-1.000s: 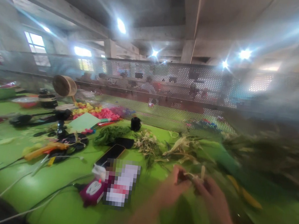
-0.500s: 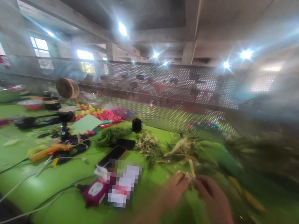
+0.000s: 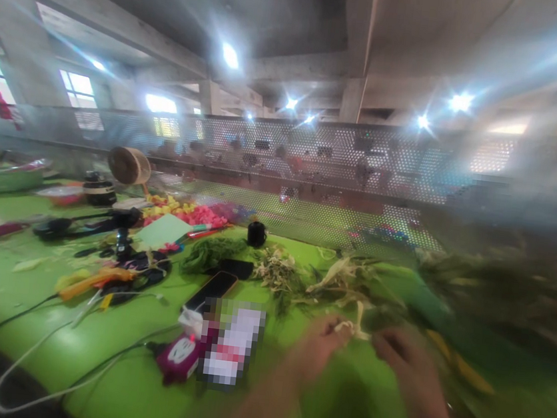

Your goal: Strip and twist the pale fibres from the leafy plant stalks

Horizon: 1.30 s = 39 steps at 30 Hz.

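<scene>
My left hand (image 3: 319, 344) is closed, its fingertips pinching a thin, pale cream strip (image 3: 358, 324). One end of the strip stands up between my hands, and the rest runs sideways towards my right hand (image 3: 405, 357). The fingers of that hand are curled together at the strip's right end; blur hides the exact grip. Just beyond my hands lies a loose bunch of pale, dry-looking pieces (image 3: 339, 275) with green bits. A heap of small cream sprigs (image 3: 274, 269) is to its left.
A pixelated phone-like slab (image 3: 233, 348), a purple power bank (image 3: 184, 356) and a dark phone (image 3: 216, 290) lie left of my hands. Cables, an orange-yellow glue gun (image 3: 96, 282) and a round fan (image 3: 130, 166) are farther left. Dark green foliage (image 3: 499, 301) fills the right side.
My hands have moved slightly apart, the right one shifting right. More of the pale cream strip now shows between them. The view has shifted a little.
</scene>
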### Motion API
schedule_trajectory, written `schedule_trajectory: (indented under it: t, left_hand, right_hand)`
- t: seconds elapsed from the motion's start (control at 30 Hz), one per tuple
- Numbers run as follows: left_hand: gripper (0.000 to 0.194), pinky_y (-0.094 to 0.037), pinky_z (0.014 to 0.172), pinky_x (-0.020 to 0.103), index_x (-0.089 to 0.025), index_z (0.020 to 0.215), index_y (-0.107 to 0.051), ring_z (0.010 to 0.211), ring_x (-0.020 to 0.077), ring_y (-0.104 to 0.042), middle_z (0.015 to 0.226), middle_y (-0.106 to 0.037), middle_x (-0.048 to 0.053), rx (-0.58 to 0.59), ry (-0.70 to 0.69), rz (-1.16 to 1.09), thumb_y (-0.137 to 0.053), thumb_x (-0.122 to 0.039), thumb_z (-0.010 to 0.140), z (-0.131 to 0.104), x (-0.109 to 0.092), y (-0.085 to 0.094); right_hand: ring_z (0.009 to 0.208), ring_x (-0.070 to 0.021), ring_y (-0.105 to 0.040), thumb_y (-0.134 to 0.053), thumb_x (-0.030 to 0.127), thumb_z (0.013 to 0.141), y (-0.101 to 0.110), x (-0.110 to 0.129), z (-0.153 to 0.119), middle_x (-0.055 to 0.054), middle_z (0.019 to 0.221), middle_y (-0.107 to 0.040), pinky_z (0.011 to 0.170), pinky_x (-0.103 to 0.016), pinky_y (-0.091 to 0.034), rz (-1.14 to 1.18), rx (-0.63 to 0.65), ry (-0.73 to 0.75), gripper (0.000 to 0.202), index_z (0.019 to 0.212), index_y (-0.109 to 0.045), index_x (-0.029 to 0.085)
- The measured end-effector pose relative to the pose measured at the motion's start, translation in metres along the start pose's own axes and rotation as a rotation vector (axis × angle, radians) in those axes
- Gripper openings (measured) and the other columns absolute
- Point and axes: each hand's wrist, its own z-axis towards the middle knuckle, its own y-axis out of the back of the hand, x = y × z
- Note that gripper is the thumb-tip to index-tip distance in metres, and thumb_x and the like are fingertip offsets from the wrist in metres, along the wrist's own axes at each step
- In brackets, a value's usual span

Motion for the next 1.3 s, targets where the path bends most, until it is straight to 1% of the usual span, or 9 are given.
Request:
schedule_trajectory:
  t: [0.13,0.3,0.6,0.67,0.77,0.87,0.93,1.1,1.3]
  left_hand:
    - [0.034,-0.031,0.060,0.023,-0.015,0.090,-0.061,0.064,0.0102,-0.041,0.070,-0.049,-0.002,0.060,0.030,0.120,-0.057,-0.048,0.082,0.001,0.002,0.003]
    - [0.031,-0.036,0.069,0.026,-0.015,0.096,-0.063,0.072,0.0139,-0.048,0.081,-0.059,0.003,0.206,0.013,0.182,-0.053,-0.042,0.084,0.000,0.006,-0.003]
    - [0.034,-0.030,0.061,0.026,-0.018,0.090,-0.066,0.064,0.0134,-0.041,0.072,-0.053,0.001,0.230,0.023,0.284,-0.049,-0.046,0.084,-0.005,0.004,-0.009]
    - [0.034,-0.030,0.061,0.026,-0.018,0.089,-0.066,0.063,0.0135,-0.042,0.071,-0.054,0.001,0.202,0.019,0.308,-0.048,-0.047,0.085,-0.005,0.005,-0.009]
    - [0.032,-0.031,0.060,0.026,-0.019,0.090,-0.067,0.062,0.0140,-0.044,0.071,-0.056,0.001,0.131,0.036,0.366,-0.049,-0.044,0.084,-0.003,0.010,-0.010]
    - [0.025,-0.036,0.063,0.026,-0.019,0.094,-0.067,0.066,0.0154,-0.048,0.076,-0.060,0.003,0.103,0.056,0.353,-0.053,-0.034,0.081,0.000,0.018,-0.012]
    - [0.023,-0.039,0.067,0.027,-0.018,0.094,-0.067,0.071,0.0164,-0.050,0.081,-0.062,0.004,0.112,0.035,0.324,-0.055,-0.028,0.078,0.002,0.023,-0.013]
    - [0.023,-0.043,0.071,0.029,-0.015,0.091,-0.068,0.076,0.0187,-0.052,0.082,-0.065,0.005,0.150,0.041,0.335,-0.057,-0.031,0.079,0.000,0.032,-0.018]
    - [0.030,-0.045,0.078,0.032,-0.017,0.098,-0.070,0.084,0.0212,-0.056,0.091,-0.068,0.006,0.275,0.052,0.389,-0.057,-0.038,0.081,-0.010,0.028,-0.026]
  right_hand:
    - [0.085,-0.0235,-0.065,-0.065,0.048,0.070,0.000,0.002,0.001,-0.004,0.093,-0.073,0.072,-0.028,-0.050,0.083,0.115,-0.046,0.033,0.092,-0.071,0.023]
    - [0.076,-0.0219,-0.063,-0.068,0.047,0.066,-0.002,0.002,0.000,-0.002,0.074,-0.069,0.068,-0.028,-0.049,0.078,0.136,-0.046,0.026,0.068,-0.066,0.021]
    - [0.059,-0.0186,-0.057,-0.060,0.046,0.073,0.000,-0.001,-0.001,0.000,0.060,-0.061,0.056,-0.028,-0.044,-0.065,-0.051,-0.083,0.026,0.066,-0.062,0.020]
    - [0.069,-0.0208,-0.061,-0.061,0.043,0.074,0.003,-0.008,0.004,-0.003,0.073,-0.066,0.063,-0.031,-0.047,-0.113,-0.045,0.029,0.025,0.080,-0.065,0.020]
    - [0.098,-0.0252,-0.060,-0.065,0.038,0.074,0.005,-0.018,0.009,-0.007,0.109,-0.064,0.084,-0.038,-0.046,-0.226,-0.064,0.359,0.036,0.108,-0.064,0.024]
    - [0.110,-0.0269,-0.053,-0.067,0.032,0.076,0.003,-0.019,0.006,-0.006,0.117,-0.061,0.090,-0.043,-0.042,-0.406,0.032,0.642,0.025,0.101,-0.069,0.030]
    - [0.104,-0.0256,-0.055,-0.067,0.027,0.077,0.000,-0.016,0.003,-0.004,0.109,-0.065,0.086,-0.041,-0.042,-0.479,0.127,0.709,0.019,0.095,-0.071,0.032]
    - [0.087,-0.0231,-0.058,-0.067,0.026,0.079,-0.002,-0.008,-0.001,-0.003,0.086,-0.069,0.076,-0.037,-0.041,-0.445,0.125,0.649,0.003,0.078,-0.069,0.028]
    - [0.087,-0.0231,-0.057,-0.061,0.029,0.079,0.001,-0.010,0.001,-0.003,0.082,-0.067,0.079,-0.036,-0.042,-0.264,0.032,0.482,0.010,0.070,-0.064,0.025]
